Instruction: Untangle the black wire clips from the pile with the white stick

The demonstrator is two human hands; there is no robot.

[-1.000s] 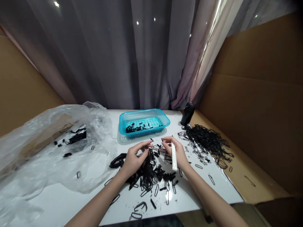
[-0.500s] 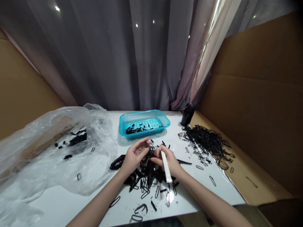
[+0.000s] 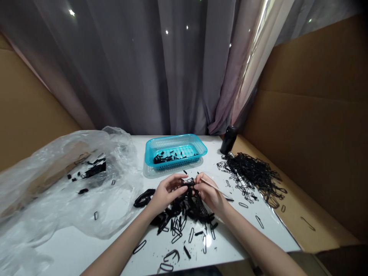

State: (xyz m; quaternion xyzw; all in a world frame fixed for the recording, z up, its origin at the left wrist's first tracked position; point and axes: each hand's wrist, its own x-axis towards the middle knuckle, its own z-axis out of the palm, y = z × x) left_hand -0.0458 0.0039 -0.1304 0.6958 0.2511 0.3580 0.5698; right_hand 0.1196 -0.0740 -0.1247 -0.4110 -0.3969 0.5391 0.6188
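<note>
Both hands have come closer together since a moment ago, and the white stick that lay flat along the right hand now pokes out toward 3 o'clock. Now the left hand (image 3: pixel 166 191) and the right hand (image 3: pixel 208 193) meet over the black pile (image 3: pixel 184 209) in the middle of the white table (image 3: pixel 71 245). Left fingers are curled and pinching a small black piece (image 3: pixel 188 184) at the top of the pile. Right fingers pinch that same piece from the other side and also grip the thin white stick (image 3: pixel 214 186). To do this bit well, I think it helps to keep the piece up off the pile, hold it firmly but gently, and work on just one piece (they tangle easily). At 12 o'clock sits a blue basket (image 3: pixel 175 150) with a few black bits inside. At 2 o'clock lies a big heap of black loops (image 3: pixel 253 172), with a dark bottle (image 3: pixel 228 139) behind it. At 9 o'clock a clear plastic bag (image 3: pixel 57 180) is spread out. Loose loops lie all over the table near the wrists, and I think a sleeve or arm could drag them off the edge.
</note>
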